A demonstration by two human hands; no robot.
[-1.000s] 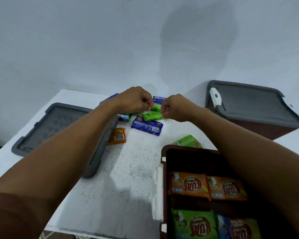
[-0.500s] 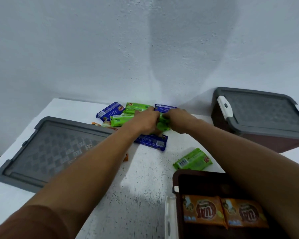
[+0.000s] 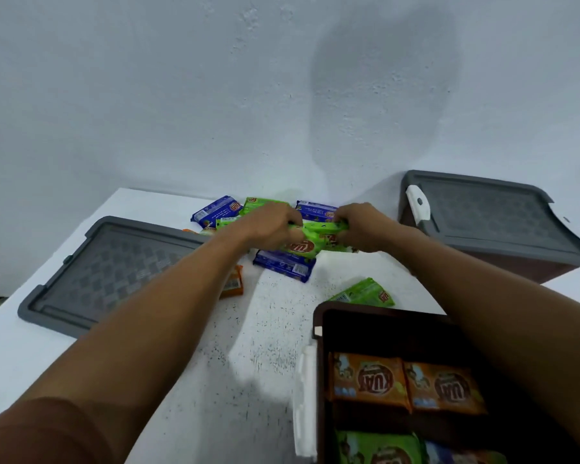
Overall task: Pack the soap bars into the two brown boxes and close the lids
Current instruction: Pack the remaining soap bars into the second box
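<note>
Left hand and right hand grasp glossy green soap bars near the table far edge; boxed orange packs read "KUA".

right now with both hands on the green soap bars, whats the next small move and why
Probably lift the green soap bars and carry them back to the open brown box: the left hand and right hand both have a grip on them, and the box shows free space beyond its orange soap bars.
</note>
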